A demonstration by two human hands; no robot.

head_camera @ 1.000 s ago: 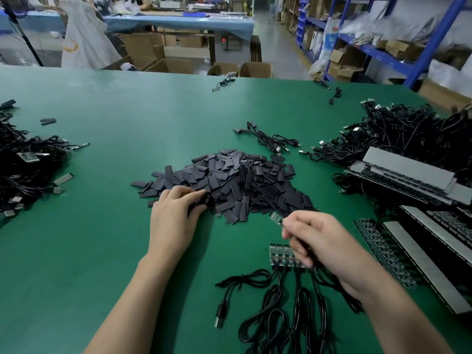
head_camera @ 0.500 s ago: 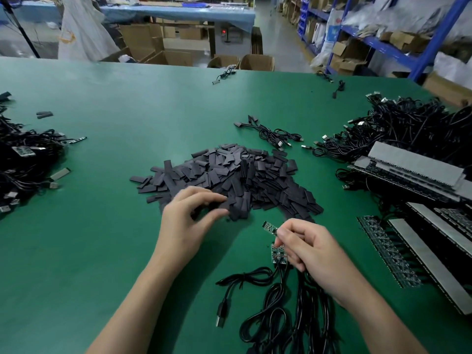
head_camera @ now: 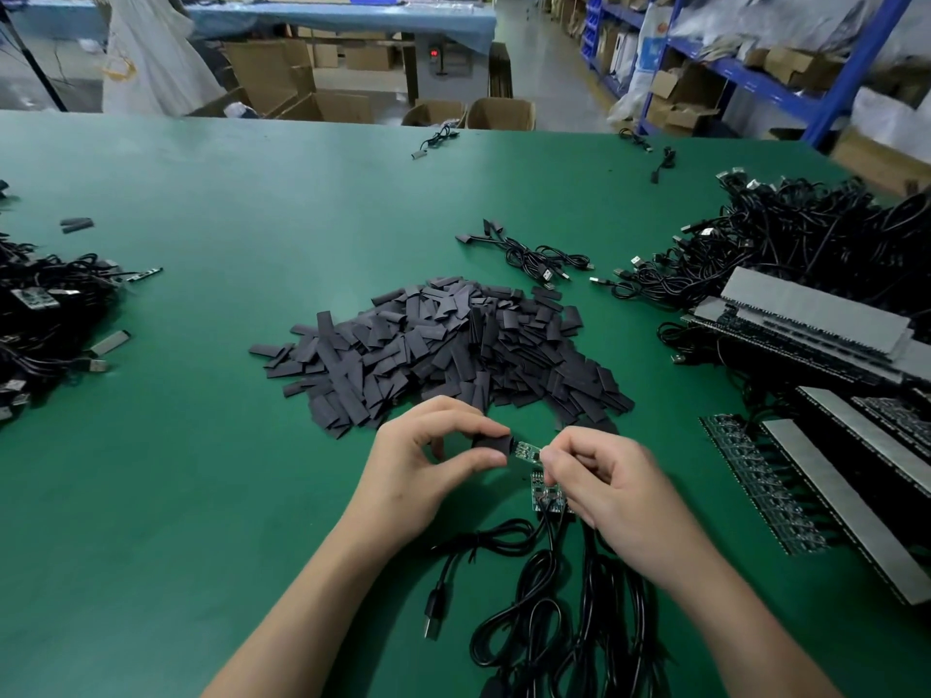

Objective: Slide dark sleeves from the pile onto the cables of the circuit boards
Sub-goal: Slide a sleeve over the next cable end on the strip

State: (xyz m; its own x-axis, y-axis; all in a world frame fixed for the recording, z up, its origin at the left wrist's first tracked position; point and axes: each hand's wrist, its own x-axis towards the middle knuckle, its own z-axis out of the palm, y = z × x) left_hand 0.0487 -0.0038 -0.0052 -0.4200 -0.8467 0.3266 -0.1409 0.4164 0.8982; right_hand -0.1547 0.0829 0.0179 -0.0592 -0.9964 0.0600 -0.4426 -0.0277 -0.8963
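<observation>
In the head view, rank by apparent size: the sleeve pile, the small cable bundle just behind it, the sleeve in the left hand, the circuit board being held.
1. Sleeve pile.
2. Cable bundle, though farther away.
3. Held sleeve and circuit board: look alike, both partly hidden, so unranked.

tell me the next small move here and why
Probably push the dark sleeve over the small circuit board, toward the right hand. The left hand pinches the sleeve with its end at the board's free tip, while the right hand pinches the board's other end.
</observation>
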